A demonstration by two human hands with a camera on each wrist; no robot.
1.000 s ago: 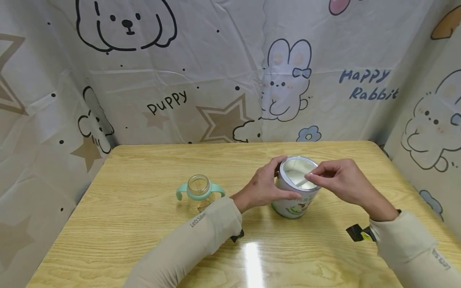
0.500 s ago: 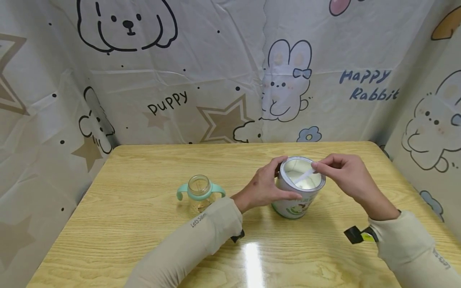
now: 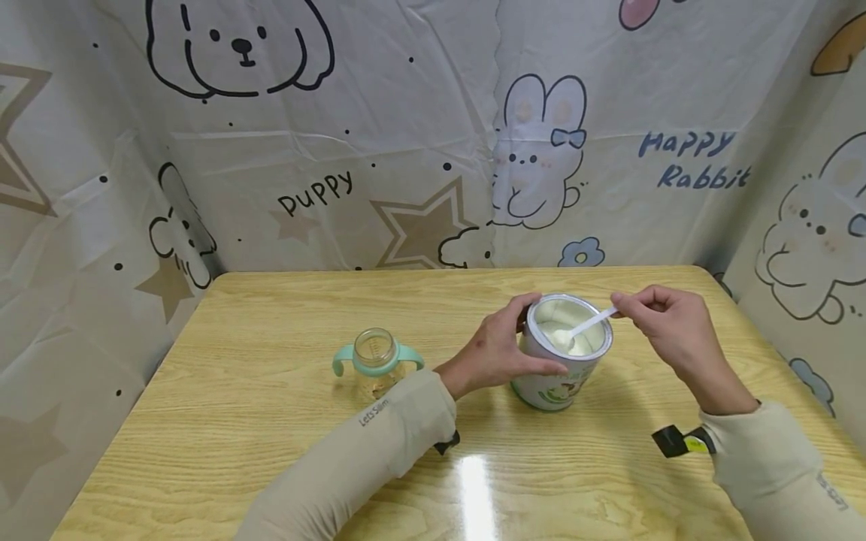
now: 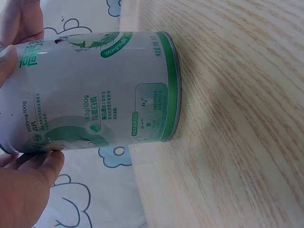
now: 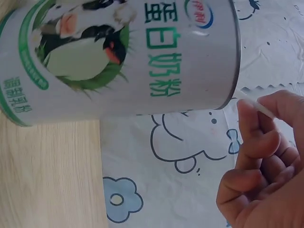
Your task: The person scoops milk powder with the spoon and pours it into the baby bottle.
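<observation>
A white and green milk powder can [image 3: 561, 379] stands on the table, its open mouth showing pale powder inside. My left hand [image 3: 490, 349] grips it near the rim from the left, thumb at the front and fingers reaching round the far side. Between thumb and fingers, my right hand [image 3: 676, 327] pinches the handle end of a white plastic scoop [image 3: 591, 323]. The scoop slants down over the can's rim, and its bowl with powder shows inside the can. In the right wrist view only a short piece of the scoop's handle [image 5: 265, 110] shows, beyond the can's rim.
Left of the can, a clear baby bottle [image 3: 374, 347] with mint-green handles stands without a lid, partly behind the left sleeve [image 3: 379, 436]. The wooden table [image 3: 284, 315] meets a printed cloth [image 3: 419, 135] at its back edge.
My right hand has moved right and a little up, away from the can's mouth, drawing the scoop's handle over the rim, so the bowl now shows. The left hand and can have stayed put.
</observation>
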